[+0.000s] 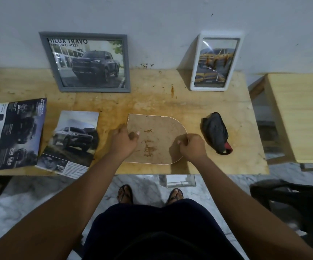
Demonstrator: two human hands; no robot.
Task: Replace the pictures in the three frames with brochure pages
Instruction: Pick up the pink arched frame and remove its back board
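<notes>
An arch-shaped frame (157, 128) lies face down at the table's front centre, its stained brown backing up and a thin white rim around it. My left hand (123, 140) pinches its left edge with curled fingers. At the lower right curve, my right hand (191, 145) is closed on the rim. A grey frame (93, 89) with a dark truck page leans on the wall at back left. A white frame (208, 88) with a yellow picture leans at back right. A loose brochure page (73, 139) showing a truck lies left of my left hand, and a folded brochure (15, 134) lies further left.
A black pouch with a red tip (215, 133) lies just right of my right hand. The wooden table (152, 102) is stained. A second table (298, 117) stands to the right, a dark chair (292, 199) below it, and a clear box (178, 181) on the floor.
</notes>
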